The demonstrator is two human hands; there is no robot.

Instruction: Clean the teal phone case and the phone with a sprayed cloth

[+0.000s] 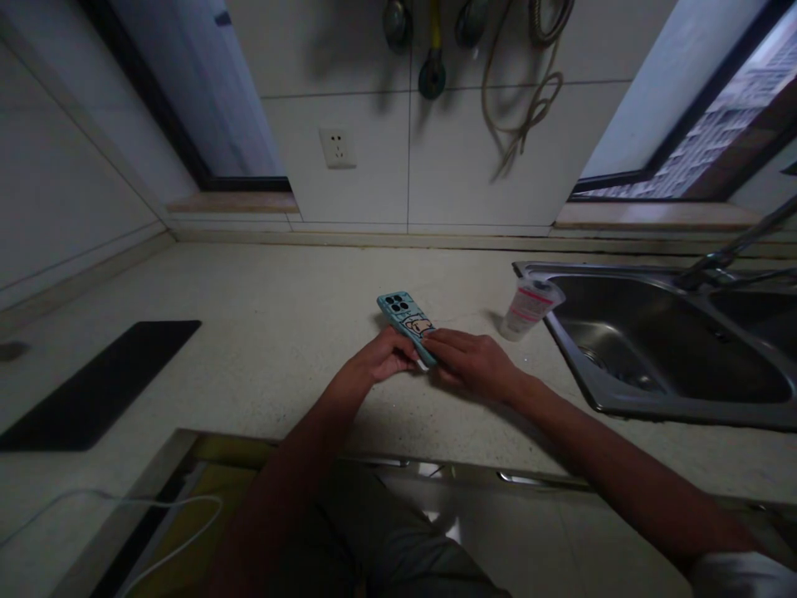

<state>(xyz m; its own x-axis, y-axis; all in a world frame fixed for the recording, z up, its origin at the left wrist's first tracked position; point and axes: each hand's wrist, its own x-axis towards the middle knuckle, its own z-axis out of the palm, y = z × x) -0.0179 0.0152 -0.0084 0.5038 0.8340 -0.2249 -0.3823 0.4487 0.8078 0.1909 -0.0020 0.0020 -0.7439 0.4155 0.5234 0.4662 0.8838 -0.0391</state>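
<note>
A smartphone [398,310] in a teal case with a cartoon figure is held just over the countertop, its camera side facing up. My left hand [387,352] is closed on its near left edge, with the thumb against the case. My right hand [474,359] grips the near right part, and its fingers lie over the case's back. A whitish patch shows under the phone's near end, too small to make out. To the right of my right hand, a clear plastic cup [528,309] with red print stands on the countertop.
The pale countertop [267,324] runs along the tiled wall. A steel sink [598,397] with a faucet [716,262] lies to the right. On the left are a black flat panel [105,386] and a white cable [149,502]. A socket [337,148] and hanging hoses [526,124] are on the wall.
</note>
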